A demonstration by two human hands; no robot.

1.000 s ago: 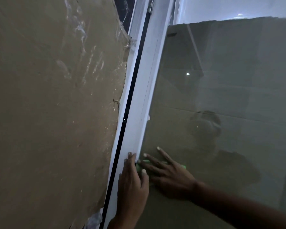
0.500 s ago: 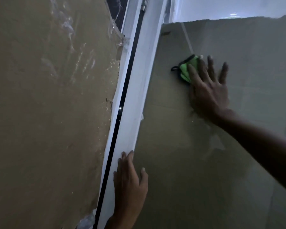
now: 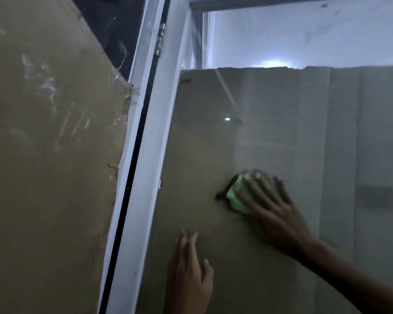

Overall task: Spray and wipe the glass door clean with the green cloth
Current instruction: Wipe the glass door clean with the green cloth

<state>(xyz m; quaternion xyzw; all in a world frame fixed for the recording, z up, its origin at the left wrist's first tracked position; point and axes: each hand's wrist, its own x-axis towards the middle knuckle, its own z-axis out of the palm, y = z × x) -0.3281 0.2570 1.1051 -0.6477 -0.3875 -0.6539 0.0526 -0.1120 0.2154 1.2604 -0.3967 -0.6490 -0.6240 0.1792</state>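
The glass door [image 3: 270,132] fills the right half of the head view, with brown cardboard showing behind its lower part. My right hand [image 3: 272,209] lies flat with spread fingers on the green cloth [image 3: 235,199] and presses it against the glass at mid-height. Most of the cloth is hidden under that hand; a dark edge sticks out at its left. My left hand [image 3: 188,275] rests flat on the glass lower down, fingers straight and pointing up, just right of the white frame. No spray bottle is in view.
The white door frame [image 3: 152,155] runs diagonally through the middle, with a metal hinge [image 3: 159,41] near its top. Left of it stands a second pane [image 3: 55,155] backed by cardboard with clear tape smears.
My right hand pushed the cloth from the frame's foot up the glass, then brought it down again to mid-height. The left hand slid from the white frame onto the glass.
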